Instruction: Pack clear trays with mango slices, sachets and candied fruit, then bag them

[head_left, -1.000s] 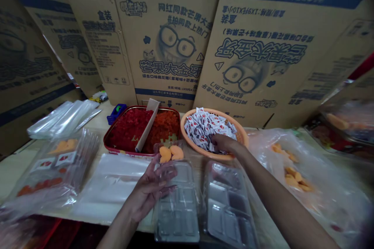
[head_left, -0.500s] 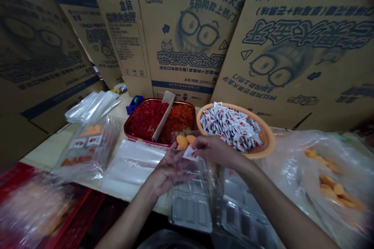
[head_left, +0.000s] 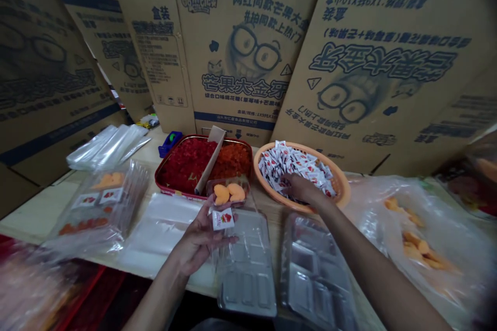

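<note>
My left hand [head_left: 198, 240] grips the left edge of a clear plastic tray [head_left: 243, 258] with several compartments. Two orange candy pieces [head_left: 229, 193] sit in the tray's far compartment, and a small white sachet [head_left: 222, 219] with a red print lies just below them, by my thumb. My right hand [head_left: 301, 187] reaches into an orange basket [head_left: 337, 178] heaped with white sachets [head_left: 289, 165], fingers curled down among them; what they hold is hidden.
A red tin [head_left: 166, 189] of red and orange bits with a cardboard divider stands behind the tray. A stack of empty clear trays [head_left: 314, 274] lies right, filled trays [head_left: 97, 201] left, a bag of orange candies [head_left: 415, 243] far right. Tall cartons [head_left: 248, 51] wall the back.
My right hand laid a sachet in the held tray and has gone back into the orange basket. The left hand has kept its grip on the tray.
</note>
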Demonstrator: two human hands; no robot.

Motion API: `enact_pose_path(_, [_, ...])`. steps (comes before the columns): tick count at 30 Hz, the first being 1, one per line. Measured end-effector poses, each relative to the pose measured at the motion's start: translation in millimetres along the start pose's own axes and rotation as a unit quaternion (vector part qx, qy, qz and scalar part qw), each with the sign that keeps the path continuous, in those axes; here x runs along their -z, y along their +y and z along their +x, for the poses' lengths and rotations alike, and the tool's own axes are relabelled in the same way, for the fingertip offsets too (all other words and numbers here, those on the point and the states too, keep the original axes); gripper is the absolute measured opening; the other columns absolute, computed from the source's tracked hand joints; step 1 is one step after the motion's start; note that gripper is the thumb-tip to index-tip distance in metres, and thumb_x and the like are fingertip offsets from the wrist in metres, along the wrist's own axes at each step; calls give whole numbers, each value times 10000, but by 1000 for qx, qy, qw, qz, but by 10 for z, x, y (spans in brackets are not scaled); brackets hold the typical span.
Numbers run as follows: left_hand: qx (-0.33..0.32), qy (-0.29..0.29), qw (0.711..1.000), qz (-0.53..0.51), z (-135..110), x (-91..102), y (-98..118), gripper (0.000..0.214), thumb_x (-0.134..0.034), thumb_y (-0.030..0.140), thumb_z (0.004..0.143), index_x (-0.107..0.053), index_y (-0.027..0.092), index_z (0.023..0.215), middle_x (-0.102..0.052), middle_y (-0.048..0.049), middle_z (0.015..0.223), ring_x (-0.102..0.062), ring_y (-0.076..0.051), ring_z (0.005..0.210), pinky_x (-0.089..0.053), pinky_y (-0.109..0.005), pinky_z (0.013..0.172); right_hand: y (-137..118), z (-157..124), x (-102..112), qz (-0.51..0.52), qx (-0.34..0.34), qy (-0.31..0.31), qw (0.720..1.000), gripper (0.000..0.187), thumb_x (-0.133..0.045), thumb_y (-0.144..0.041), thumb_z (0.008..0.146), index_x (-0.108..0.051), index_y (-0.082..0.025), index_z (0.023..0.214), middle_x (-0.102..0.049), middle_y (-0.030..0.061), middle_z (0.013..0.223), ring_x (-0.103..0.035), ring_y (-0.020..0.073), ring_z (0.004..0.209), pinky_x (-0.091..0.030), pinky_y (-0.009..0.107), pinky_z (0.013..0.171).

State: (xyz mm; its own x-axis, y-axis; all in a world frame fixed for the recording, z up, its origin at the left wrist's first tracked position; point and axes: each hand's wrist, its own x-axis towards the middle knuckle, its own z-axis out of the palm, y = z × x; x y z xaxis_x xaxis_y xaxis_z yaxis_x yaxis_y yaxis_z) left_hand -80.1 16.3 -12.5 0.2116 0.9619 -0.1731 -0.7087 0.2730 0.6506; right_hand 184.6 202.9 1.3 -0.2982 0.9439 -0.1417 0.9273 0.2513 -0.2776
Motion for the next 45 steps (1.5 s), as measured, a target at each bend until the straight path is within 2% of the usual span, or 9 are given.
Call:
enact_pose_path(5, [-17,3,1000,1,-81,63,118,893,-575,-30,640,-228,412,1334,-414,-47,1342,-444,-286,1187,-368,-547,937,26,130,-195,20,21,-18,999,186,-585,-119,648,-606,-163,828,-635,32,807,-534,143,704,-361,216,600])
enact_pose_path(11, [-54,15,998,16,-166,158,291,881,-583,-28,630,-253,396,1328,-479,-32,1276,-498,-270,1132,-361,-547,945,-26,104,-82,39,0,30,999,78,-532,-228,706,-520,-188,641,-553,19,598,-487,160,578,-315,254,528])
enact_pose_path(15, [-68,27,997,16,-227,230,396,875,-581,-41,626,-263,380,1324,-450,-30,1307,-486,-270,1144,-368,-545,942,-611,-122,102,204,79,84,972,159,-508,-325,730,-509,-200,631,-549,7,604,-484,148,583,-345,252,550])
enact_pose_path(20, [-83,30,996,11,-327,287,492,869,-555,-45,638,-255,384,1331,-447,-26,1318,-524,-251,1098,-389,-534,927,-1586,-360,108,308,218,-33,925,130,-519,-294,728,-573,-185,680,-575,-10,663,-502,125,624,-379,228,576])
enact_pose_path(27, [-89,50,995,2,-527,526,624,877,-536,-45,646,-248,413,1337,-437,-18,1336,-544,-247,1075,-380,-531,934,-2046,-149,-233,230,329,-118,908,51,-595,-145,699,-641,-168,700,-578,-3,719,-532,113,669,-392,210,602])
enact_pose_path(33, [-110,72,991,-11,-645,802,713,869,-531,-21,667,-224,420,1350,-422,-22,1357,-522,-279,1108,-385,-521,936,-2351,-8,-265,214,438,-141,862,163,-600,-139,730,-674,-207,858,-572,4,808,-548,116,744,-421,212,651])
enact_pose_path(36, [-126,94,987,-22,-672,910,776,890,-524,-30,673,-186,425,1359,-429,-21,1353,-519,-275,1113,-374,-527,950,-2553,208,-269,158,415,-89,892,157,-575,-173,764,-647,-189,904,-589,21,856,-561,113,769,-429,212,679])
enact_pose_path(39, [-155,129,979,-20,-679,982,853,902,-527,-38,672,-184,444,1354,-407,-3,1371,-506,-270,1130,-390,-508,949,-2724,592,-369,-15,333,-51,942,176,-514,-183,805,-635,-177,933,-621,66,959,-581,139,870,-425,233,739])
enact_pose_path(45, [-201,184,962,7,-626,1021,977,877,-567,-18,660,-244,422,1346,-371,-17,1391,-530,-284,1099,-441,-473,915,-2871,1157,-806,-182,271,-190,926,233,-721,-84,520,-702,-164,738,-692,72,741,-643,199,707,-450,233,588])
